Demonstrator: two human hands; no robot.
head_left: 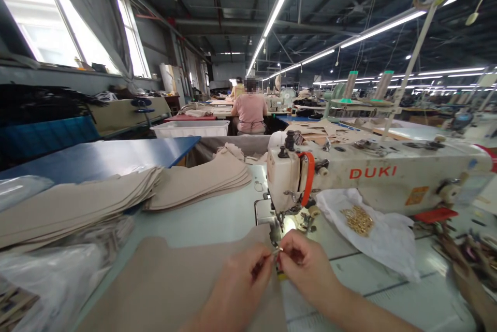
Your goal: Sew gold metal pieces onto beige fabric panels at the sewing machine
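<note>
In front of the needle area of a sewing machine (287,182), my two hands meet with their fingertips pinched. My left hand (243,277) is closed on one end of a small, thin, pale piece (276,250), over the right edge of a flat beige fabric panel (171,275). From the other side, my right hand (306,262) pinches the same piece, where a shiny bit shows between the fingertips. The piece is too small to name. Right of the machine head, small gold-coloured metal parts (357,219) lie heaped on a white plastic bag (388,246).
Stacked beige fabric panels (198,187) lie at the left, beside clear plastic bags (58,280). A blue-topped table (116,158) stands behind them. The machine's arm (388,171) spans the right side. Further back, a person in a pink shirt (250,112) sits facing away.
</note>
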